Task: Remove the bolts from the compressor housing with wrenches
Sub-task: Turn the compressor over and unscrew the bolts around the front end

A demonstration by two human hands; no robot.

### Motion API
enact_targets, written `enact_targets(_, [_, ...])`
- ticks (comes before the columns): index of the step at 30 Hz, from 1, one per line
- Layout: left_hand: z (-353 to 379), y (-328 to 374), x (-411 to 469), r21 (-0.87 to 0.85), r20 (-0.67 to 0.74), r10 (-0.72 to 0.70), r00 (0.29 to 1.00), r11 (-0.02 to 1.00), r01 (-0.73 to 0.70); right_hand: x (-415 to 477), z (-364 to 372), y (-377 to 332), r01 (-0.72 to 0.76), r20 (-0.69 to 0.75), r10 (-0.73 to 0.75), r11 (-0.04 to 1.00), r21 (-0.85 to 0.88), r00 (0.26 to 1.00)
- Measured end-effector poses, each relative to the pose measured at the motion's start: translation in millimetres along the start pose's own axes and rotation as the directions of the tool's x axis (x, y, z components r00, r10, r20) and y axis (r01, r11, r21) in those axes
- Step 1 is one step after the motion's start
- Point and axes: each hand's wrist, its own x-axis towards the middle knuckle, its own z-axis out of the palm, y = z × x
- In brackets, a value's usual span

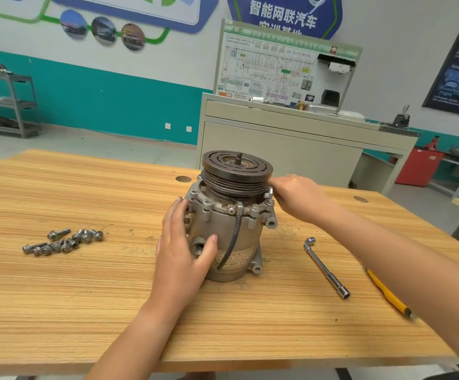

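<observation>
Grey cast-metal compressor housing [231,231] upright, frame centre, axis vertical. Left hand [184,242] spread flat against its left side. Right hand [297,198] nearer silver right-rim bolt [269,192]; grip hidden, cannot tell.

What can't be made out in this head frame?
- Right hand: head view, fingertips hidden by the hand itself; grip unclear.
- Compressor far side: head view, hidden by pulley.
- Label: head view, text too small, crossed by cable.
- Yellow tool: head view, partly behind right forearm.

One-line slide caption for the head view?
Left hand braces compressor, right hand at its flange; loose bolts and wrench lie beside.
</observation>
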Motion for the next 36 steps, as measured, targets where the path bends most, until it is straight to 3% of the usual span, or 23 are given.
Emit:
enact_targets(4, [-1, -1, 0, -0.01, 0.011, 0.019, 1.0, 1.0, -0.019, -20, 2, 1, -0.139, -0.16, 0.177, 0.965, 0.224, 0.971])
enact_targets(6, [0, -1, 0, -0.005, 0.011, 0.017, 1.0, 1.0, -0.016, -39, -8, 4, -0.203, -0.203, 0.302, 0.894, 0.4, 0.931])
enact_targets(8, [1, -2, 0, 0.005, 0.007, 0.017, 1.0, 1.0, -0.017, -59, -25, 1, -0.184, -0.236, 0.341, 0.842, 0.508, 0.91])
enact_targets(10, [1, -1, 0, 0.019, 0.003, 0.013, 1.0, 1.0, -0.013, -78, -42, -5, -0.153, -0.236, 0.258, 0.909, 0.388, 0.937])
enact_targets(12, [1, 1, -1, 0.033, -0.001, 0.005, 1.0, 0.999, -0.005, -92, -57, -15, -0.179, -0.104, 0.202, 0.963, 0.2, 0.974])
enact_targets(16, [-1, 3, -1, 0.051, -0.009, 0.0, 1.0, 0.999, 0.0, -92, -69, -32, -0.279, 0.135, 0.274, 0.96, 0.02, 0.952])
enact_targets(25, [-1, 4, -1, 0.05, -0.01, -0.013, 1.0, 0.999, 0.013, -70, -87, -60, -0.173, 0.202, 0.256, 0.919, -0.355, 0.945])
enact_targets(36, [0, 4, -1, 0.039, -0.008, -0.023, 1.0, 0.999, 0.023, -50, -47, 21, 0.069, 0.105, -0.04, 0.953, -0.296, 0.994])
